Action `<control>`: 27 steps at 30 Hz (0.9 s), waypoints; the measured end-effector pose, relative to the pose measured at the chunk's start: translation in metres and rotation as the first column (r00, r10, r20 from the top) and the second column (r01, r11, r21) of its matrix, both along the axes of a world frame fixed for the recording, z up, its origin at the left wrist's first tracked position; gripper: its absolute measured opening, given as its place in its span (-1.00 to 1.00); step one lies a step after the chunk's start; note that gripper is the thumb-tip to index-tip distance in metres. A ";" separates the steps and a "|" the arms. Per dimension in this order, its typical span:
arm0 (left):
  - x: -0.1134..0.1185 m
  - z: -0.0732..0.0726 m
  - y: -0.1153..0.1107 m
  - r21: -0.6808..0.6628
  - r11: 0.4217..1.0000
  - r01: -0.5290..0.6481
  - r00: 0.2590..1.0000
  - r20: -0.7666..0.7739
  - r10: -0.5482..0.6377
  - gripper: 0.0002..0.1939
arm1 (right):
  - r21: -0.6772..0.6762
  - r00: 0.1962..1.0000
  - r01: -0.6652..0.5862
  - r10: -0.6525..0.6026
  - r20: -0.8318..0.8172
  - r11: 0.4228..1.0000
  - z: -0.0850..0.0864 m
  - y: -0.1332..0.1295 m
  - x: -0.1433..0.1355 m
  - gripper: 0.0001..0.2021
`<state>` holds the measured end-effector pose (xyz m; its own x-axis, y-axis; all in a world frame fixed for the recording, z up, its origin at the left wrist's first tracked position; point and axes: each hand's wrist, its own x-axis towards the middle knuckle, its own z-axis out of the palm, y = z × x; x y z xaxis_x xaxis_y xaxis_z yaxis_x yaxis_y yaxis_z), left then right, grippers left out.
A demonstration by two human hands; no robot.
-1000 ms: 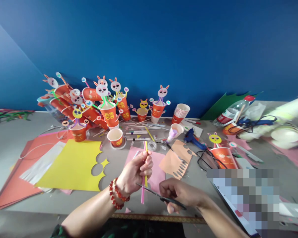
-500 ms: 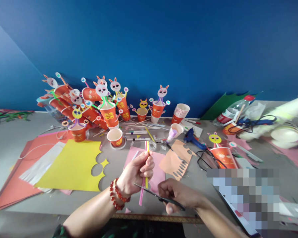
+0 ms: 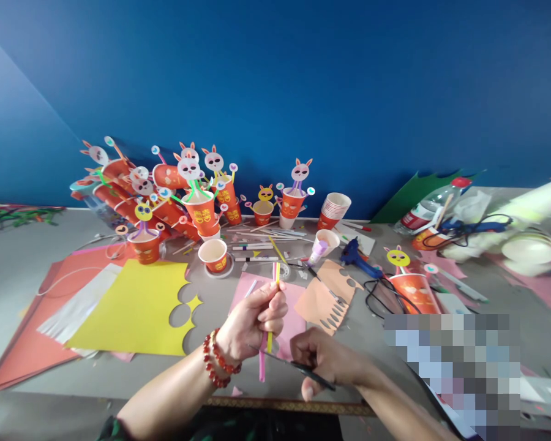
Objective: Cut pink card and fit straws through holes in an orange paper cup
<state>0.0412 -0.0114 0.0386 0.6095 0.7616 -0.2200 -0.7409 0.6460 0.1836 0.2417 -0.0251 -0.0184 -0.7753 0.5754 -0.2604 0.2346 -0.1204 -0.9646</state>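
Pink and yellow strips stand upright in my left hand, whose fingers are wrapped round them. Their tops stick out above the fist and their lower ends hang below it. My right hand is closed round the handles of dark scissors. The scissor blades point left and lie across the strips just under my left hand. Behind the hands a pink sheet lies on the table, with an orange cut sheet to its right.
Red cups with rabbit faces crowd the back left. A yellow sheet lies left. A blue glue gun with a black cord, a bottle and a rabbit-faced cup are right.
Both hands stay nearly in place. The strip tops have shifted slightly right, and the yellow strip's lower end looks a little different below my left hand. The scissors have moved slightly left.
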 end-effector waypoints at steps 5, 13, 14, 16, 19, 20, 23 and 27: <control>0.000 0.001 0.001 0.007 1.000 -0.013 1.000 -0.025 0.013 -0.88 | 0.028 1.000 0.024 -0.025 0.015 0.999 0.008 -0.003 -0.004 -0.36; -0.006 -0.009 0.010 0.104 0.982 -0.160 0.978 -0.119 0.172 -0.91 | 0.238 0.961 0.150 -0.198 0.191 0.960 0.021 -0.004 0.021 -0.44; -0.008 -0.012 0.011 0.121 0.975 -0.185 0.971 -0.132 0.201 -0.92 | 0.369 0.916 0.184 -0.295 0.272 0.911 0.020 -0.002 0.026 -0.49; -0.011 -0.017 0.012 0.136 0.966 -0.218 0.957 -0.166 0.239 -0.94 | 0.650 0.768 0.145 -0.499 0.401 0.746 0.014 0.001 0.032 -0.59; -0.013 -0.023 0.010 0.136 0.964 -0.229 0.940 -0.227 0.255 -0.95 | 0.803 0.562 -0.045 -0.649 0.512 0.594 0.000 0.004 0.034 -0.72; -0.013 -0.024 0.009 0.142 0.963 -0.229 0.934 -0.247 0.259 -0.94 | 0.787 0.528 -0.075 -0.645 0.552 0.612 -0.003 0.005 0.033 -0.75; -0.013 -0.024 0.004 0.186 0.954 -0.233 0.909 -0.308 0.282 -0.93 | 0.671 0.521 -0.061 -0.550 0.653 0.739 -0.001 0.007 0.033 -0.82; -0.008 -0.021 -0.001 0.233 0.938 -0.257 0.862 -0.383 0.332 -0.89 | 0.566 0.684 0.032 -0.431 0.588 0.823 0.023 0.007 0.031 -0.89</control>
